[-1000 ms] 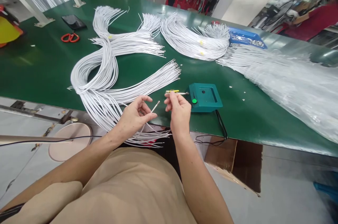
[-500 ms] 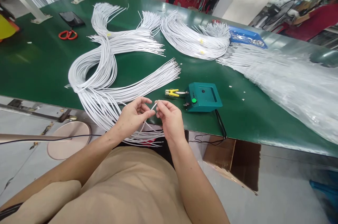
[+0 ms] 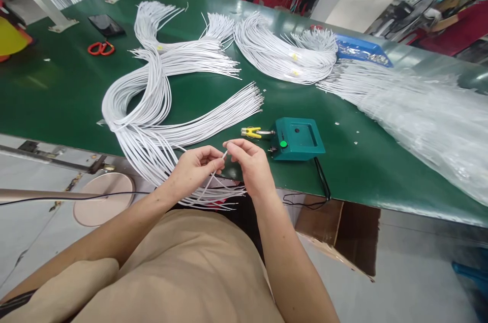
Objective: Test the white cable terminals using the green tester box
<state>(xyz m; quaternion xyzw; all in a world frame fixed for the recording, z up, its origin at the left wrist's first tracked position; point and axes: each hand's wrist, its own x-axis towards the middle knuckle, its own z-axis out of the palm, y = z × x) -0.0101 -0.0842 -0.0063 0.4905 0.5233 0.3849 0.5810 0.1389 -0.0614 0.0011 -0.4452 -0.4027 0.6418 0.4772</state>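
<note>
Presently, one white wire (image 3: 224,154) is pinched at its tip between the closed fingers of the left hand (image 3: 194,168) and right hand (image 3: 249,163), at the surface (image 3: 57,94) edge; a teal box (image 3: 299,139) is noted at 2 o'clock.

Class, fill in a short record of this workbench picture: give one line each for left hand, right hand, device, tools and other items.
Left hand: left hand pinches a white wire near its tip
Right hand: right hand pinches the same tip
Device: teal box with a green button, on the green table, just beyond the hands
Tools: yellow clip at the box's left side; red scissors far left
Other items: wire bundles, blue tray
</note>
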